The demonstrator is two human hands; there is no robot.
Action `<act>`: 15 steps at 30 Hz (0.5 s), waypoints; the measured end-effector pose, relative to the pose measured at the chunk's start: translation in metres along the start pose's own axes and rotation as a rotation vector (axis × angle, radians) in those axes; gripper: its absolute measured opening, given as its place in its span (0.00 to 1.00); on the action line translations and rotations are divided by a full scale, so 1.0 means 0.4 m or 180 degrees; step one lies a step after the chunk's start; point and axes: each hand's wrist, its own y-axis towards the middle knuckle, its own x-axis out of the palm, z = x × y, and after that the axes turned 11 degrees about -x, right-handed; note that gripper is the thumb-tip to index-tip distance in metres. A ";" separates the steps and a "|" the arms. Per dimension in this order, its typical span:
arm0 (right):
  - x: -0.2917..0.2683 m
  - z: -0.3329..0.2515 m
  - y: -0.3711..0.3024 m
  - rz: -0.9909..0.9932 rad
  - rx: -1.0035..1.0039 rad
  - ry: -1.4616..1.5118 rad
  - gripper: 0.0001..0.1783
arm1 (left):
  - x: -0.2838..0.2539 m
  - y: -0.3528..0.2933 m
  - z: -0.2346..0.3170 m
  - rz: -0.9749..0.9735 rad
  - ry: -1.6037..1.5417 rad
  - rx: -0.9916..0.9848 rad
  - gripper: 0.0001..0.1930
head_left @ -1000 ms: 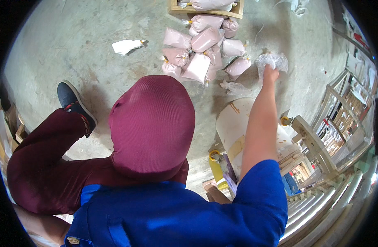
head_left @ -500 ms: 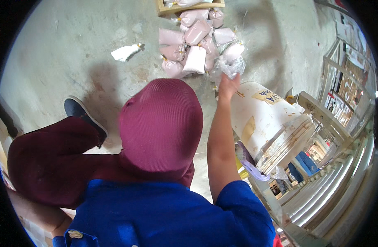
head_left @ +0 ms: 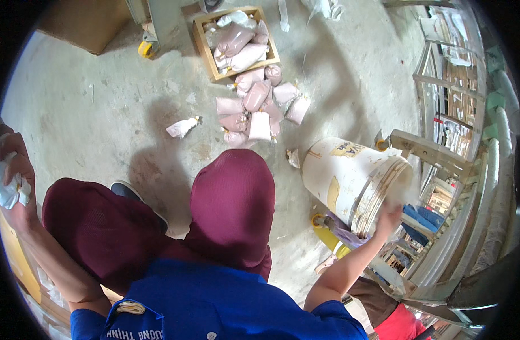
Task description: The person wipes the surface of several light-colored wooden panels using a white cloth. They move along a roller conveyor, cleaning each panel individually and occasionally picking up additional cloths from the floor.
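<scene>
In the head view, the right hand point(head_left: 389, 218) has left the crumpled clear plastic it was gripping beside the pile of bags and now reaches the open end of a white bucket point(head_left: 340, 173), so the work has shifted from the floor to the bucket. The hand is blurred there, a pale smear beside it, and whether its fingers are spread or closed on something cannot be told. The left hand point(head_left: 20, 167), out of sight in the two earlier pictures, now shows at the far left edge, fingers curled around a small white bag point(head_left: 8, 192) with a yellow tie.

The bucket lies right of the person's knees, its rim stained and flaking; its contents cannot be made out. Beyond the knees, a wooden crate point(head_left: 269, 60), now wholly in view, holds several plastic bags of pinkish powder. Just below it, more tied bags point(head_left: 256, 95) of the same kind lie heaped on the concrete floor, touching one another. One whitish bag point(head_left: 182, 128) lies apart to their left, and a crumpled scrap point(head_left: 294, 157) rests between heap and bucket.
</scene>
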 end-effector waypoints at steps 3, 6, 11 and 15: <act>0.023 -0.101 0.024 -0.0270 -0.0262 -0.0094 0.20 | 0.017 -0.029 -0.018 0.0011 -0.0036 0.0113 0.22; 0.008 -0.377 0.128 0.0852 0.0206 0.2216 0.13 | 0.037 -0.069 -0.051 0.0283 -0.0142 0.0640 0.20; 0.297 -0.794 0.294 -0.0162 -0.1000 0.3600 0.15 | 0.057 -0.191 -0.107 0.0615 -0.0067 0.1645 0.20; 0.550 -1.060 0.353 -0.1682 -0.0360 0.4287 0.19 | 0.088 -0.310 -0.160 0.0843 0.0007 0.2277 0.20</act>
